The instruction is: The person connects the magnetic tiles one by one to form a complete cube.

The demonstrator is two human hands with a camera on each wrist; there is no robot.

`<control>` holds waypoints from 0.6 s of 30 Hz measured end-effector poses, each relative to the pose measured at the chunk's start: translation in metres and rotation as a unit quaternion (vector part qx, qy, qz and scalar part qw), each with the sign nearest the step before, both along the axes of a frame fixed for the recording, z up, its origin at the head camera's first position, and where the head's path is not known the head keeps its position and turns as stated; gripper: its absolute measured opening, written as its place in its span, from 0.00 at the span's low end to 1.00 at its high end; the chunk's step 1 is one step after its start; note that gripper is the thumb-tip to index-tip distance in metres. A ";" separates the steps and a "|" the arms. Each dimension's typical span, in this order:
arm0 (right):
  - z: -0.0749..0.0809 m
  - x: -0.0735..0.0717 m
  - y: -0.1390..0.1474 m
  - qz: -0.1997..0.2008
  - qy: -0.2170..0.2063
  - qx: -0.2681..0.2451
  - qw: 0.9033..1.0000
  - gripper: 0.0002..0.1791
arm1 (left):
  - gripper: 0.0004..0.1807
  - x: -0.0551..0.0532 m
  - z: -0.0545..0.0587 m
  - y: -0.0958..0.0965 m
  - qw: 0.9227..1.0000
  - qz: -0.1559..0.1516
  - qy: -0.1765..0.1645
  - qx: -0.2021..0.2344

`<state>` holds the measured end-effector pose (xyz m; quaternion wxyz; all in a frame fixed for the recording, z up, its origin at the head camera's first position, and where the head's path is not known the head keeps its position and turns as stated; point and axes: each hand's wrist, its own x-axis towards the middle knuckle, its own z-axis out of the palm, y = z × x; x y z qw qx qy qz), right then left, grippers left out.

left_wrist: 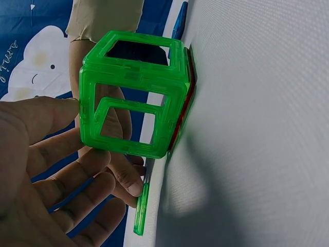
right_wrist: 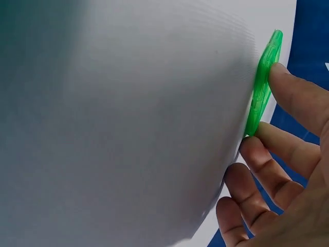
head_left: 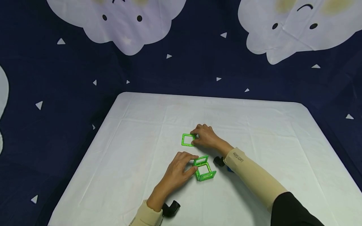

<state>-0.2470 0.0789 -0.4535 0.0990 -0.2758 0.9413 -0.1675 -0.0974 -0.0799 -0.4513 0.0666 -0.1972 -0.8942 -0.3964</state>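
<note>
Near the middle of the white table, my left hand [head_left: 178, 169] pinches the left side of a partly built box of green square magnetic tiles [head_left: 206, 176] between thumb and index finger. Up close in the left wrist view, the box shows translucent frames and a red edge [left_wrist: 184, 116] along its base. Farther back, my right hand [head_left: 206, 136] holds a single green square magnetic tile [head_left: 183, 140] by its right side. This tile lies flat or nearly so, apart from the box. In the right wrist view, thumb and index finger meet the tile's edge [right_wrist: 262, 85].
A blue piece [head_left: 230, 169] lies on the table [head_left: 135, 125], partly hidden under the right forearm. Black wrist cameras hang at the left wrist [head_left: 171, 209] and right wrist [head_left: 219, 161]. Behind the table hangs a dark blue cloth [head_left: 192, 72] with clouds.
</note>
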 end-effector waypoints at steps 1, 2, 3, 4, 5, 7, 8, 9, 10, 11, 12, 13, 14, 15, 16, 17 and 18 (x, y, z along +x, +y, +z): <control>0.000 0.000 0.000 0.001 0.000 -0.001 1.000 0.25 | 0.16 0.000 0.000 0.000 1.000 0.001 0.000 -0.001; 0.000 0.000 0.000 0.002 -0.001 -0.002 1.000 0.25 | 0.16 0.000 0.000 0.000 1.000 0.001 0.001 -0.002; -0.001 0.000 0.001 0.004 0.000 -0.004 1.000 0.25 | 0.16 0.000 -0.001 0.000 1.000 0.002 0.001 -0.003; -0.001 0.000 0.001 0.005 0.001 -0.005 1.000 0.24 | 0.16 0.000 -0.001 0.000 1.000 0.002 0.001 -0.003; -0.001 -0.001 0.002 0.007 0.002 -0.008 1.000 0.24 | 0.16 0.000 -0.001 0.000 1.000 0.002 0.001 -0.002; -0.002 -0.001 0.002 0.008 0.003 -0.012 1.000 0.24 | 0.16 0.000 -0.001 0.001 1.000 0.002 0.001 -0.001; -0.002 -0.001 0.002 0.007 0.003 -0.015 1.000 0.23 | 0.16 0.000 -0.001 0.001 1.000 0.002 0.001 -0.001; -0.002 -0.001 0.003 0.006 0.002 -0.017 1.000 0.23 | 0.16 0.000 -0.001 0.001 1.000 0.001 0.002 0.000; -0.003 -0.001 0.003 0.004 0.000 -0.020 1.000 0.23 | 0.16 0.000 -0.001 0.001 1.000 0.001 0.002 0.000; -0.003 -0.001 0.002 0.002 -0.001 -0.023 1.000 0.23 | 0.16 0.000 0.000 0.001 1.000 0.001 0.003 -0.001; -0.003 -0.001 0.002 0.000 -0.004 -0.025 1.000 0.22 | 0.16 0.000 0.000 0.001 1.000 0.000 0.003 -0.002; -0.003 -0.001 0.002 -0.002 -0.006 -0.028 1.000 0.22 | 0.16 0.000 -0.001 0.001 1.000 0.001 0.004 -0.002; -0.003 -0.001 0.002 -0.004 -0.009 -0.031 0.999 0.22 | 0.16 0.000 -0.001 0.001 1.000 0.000 0.005 -0.003; -0.003 -0.001 0.002 -0.006 -0.011 -0.034 0.999 0.22 | 0.16 0.000 -0.001 0.001 1.000 0.001 0.006 -0.003; -0.003 -0.001 0.002 -0.007 -0.012 -0.037 0.999 0.22 | 0.16 0.000 0.000 0.001 1.000 0.001 0.007 -0.003; -0.003 -0.001 0.002 -0.009 -0.013 -0.039 0.999 0.22 | 0.16 0.000 0.000 0.001 1.000 0.001 0.008 -0.003; -0.003 -0.001 0.002 -0.010 -0.014 -0.041 0.999 0.23 | 0.16 0.000 0.000 0.001 1.000 0.001 0.009 -0.003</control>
